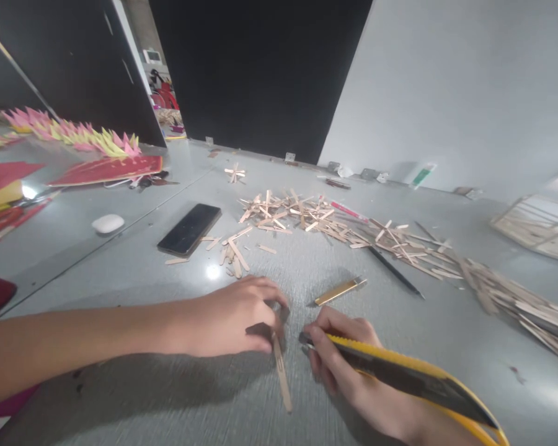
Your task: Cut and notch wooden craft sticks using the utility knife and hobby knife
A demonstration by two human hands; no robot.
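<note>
My left hand (235,316) reaches in from the left, its fingers curled down to the table. Its thumb and forefinger are at the far end of a popsicle stick (283,378), which lies flat and points toward me. Thin marks show along the stick's face. In my right hand (348,365) is a yellow and black utility knife (400,375), its front end pointing left toward the stick but apart from it. Beyond the right hand lies a small flat gold-coloured tool (339,291) with a silvery end.
A loose pile of popsicle sticks (279,210) spreads across the middle and right. A phone (190,228), a white rounded case (108,223) and a black pen (395,271) lie around it. Pink and yellow folded paper (74,133) stands at back left; a stick frame (539,226) is at right.
</note>
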